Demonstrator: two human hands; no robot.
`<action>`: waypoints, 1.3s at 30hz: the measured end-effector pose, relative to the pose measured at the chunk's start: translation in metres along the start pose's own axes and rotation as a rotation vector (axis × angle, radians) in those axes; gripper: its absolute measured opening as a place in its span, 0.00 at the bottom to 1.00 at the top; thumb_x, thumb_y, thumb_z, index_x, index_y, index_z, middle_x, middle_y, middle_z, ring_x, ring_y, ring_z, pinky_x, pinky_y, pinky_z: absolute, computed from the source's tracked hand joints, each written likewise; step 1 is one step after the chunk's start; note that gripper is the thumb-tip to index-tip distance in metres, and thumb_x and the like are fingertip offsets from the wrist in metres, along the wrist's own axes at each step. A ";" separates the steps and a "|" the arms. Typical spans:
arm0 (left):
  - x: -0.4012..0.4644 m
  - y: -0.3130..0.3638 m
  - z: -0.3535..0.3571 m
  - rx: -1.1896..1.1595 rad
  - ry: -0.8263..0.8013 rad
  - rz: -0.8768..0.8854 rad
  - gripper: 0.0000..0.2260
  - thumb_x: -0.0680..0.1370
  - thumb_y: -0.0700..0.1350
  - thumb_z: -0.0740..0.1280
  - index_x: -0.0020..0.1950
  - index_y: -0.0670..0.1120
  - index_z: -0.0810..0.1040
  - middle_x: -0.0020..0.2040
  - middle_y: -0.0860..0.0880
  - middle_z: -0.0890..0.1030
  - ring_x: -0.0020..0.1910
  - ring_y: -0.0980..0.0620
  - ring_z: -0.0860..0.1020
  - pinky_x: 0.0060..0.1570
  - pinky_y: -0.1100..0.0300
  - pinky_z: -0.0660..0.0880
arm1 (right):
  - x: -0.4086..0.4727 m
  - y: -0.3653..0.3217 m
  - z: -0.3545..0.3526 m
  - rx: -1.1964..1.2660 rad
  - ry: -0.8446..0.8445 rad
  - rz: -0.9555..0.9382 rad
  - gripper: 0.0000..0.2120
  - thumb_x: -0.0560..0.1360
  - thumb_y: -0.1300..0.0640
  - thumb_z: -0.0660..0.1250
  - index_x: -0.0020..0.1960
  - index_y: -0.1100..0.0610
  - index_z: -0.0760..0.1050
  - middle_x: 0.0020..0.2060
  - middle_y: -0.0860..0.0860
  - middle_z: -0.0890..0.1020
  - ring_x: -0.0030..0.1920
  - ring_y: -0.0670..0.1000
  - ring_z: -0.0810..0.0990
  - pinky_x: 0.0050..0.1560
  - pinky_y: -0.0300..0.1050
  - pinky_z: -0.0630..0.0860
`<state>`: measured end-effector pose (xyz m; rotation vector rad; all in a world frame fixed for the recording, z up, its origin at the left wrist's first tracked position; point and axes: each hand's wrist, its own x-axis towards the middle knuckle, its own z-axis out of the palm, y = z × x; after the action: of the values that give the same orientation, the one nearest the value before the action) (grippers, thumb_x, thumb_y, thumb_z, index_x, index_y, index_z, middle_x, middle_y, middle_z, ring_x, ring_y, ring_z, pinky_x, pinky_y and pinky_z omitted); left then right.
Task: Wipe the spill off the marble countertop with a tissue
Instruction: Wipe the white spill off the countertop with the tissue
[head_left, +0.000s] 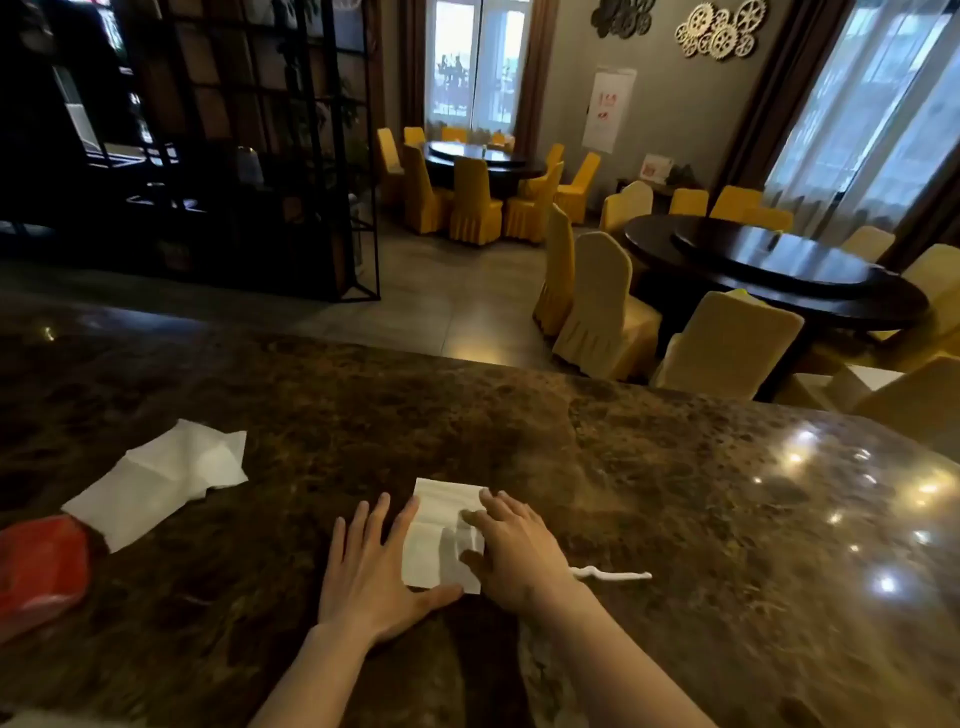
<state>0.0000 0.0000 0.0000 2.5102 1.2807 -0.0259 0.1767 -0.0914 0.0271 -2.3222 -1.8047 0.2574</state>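
A folded white tissue (435, 530) lies flat on the brown marble countertop (675, 493), near its front middle. My left hand (371, 571) lies flat beside the tissue's left edge, fingers spread, thumb along its lower edge. My right hand (514, 551) presses flat on the tissue's right half, fingers apart. A thin white streak (613, 574) shows on the counter just right of my right hand. I cannot tell whether it is the spill.
A second, unfolded and crumpled tissue (161, 480) lies at the left. A red packet (39, 571) sits at the left edge. Beyond the counter's far edge stand round dark tables (779, 270) and yellow-covered chairs (602, 306).
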 end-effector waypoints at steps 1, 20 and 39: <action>0.000 -0.006 0.001 -0.005 -0.011 0.002 0.59 0.61 0.87 0.51 0.82 0.60 0.34 0.86 0.48 0.39 0.84 0.45 0.37 0.83 0.42 0.36 | 0.003 -0.005 0.004 0.008 -0.019 -0.028 0.27 0.80 0.46 0.65 0.76 0.45 0.62 0.80 0.51 0.57 0.80 0.56 0.51 0.78 0.57 0.50; 0.008 -0.045 0.033 -0.005 -0.039 0.016 0.66 0.55 0.91 0.46 0.80 0.55 0.27 0.83 0.51 0.30 0.80 0.48 0.27 0.82 0.42 0.32 | 0.005 -0.031 0.028 0.035 0.166 0.017 0.08 0.82 0.55 0.63 0.56 0.52 0.79 0.51 0.50 0.83 0.50 0.53 0.81 0.45 0.46 0.76; 0.034 0.069 0.040 0.032 -0.110 0.190 0.65 0.59 0.90 0.50 0.81 0.53 0.28 0.83 0.51 0.30 0.81 0.50 0.28 0.82 0.43 0.33 | -0.100 0.128 -0.084 1.059 0.847 0.919 0.15 0.83 0.56 0.62 0.43 0.60 0.82 0.36 0.63 0.79 0.39 0.56 0.77 0.39 0.51 0.73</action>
<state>0.0800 -0.0228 -0.0244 2.6068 1.0038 -0.1394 0.2929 -0.2229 0.0777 -1.7695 -0.0413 0.2055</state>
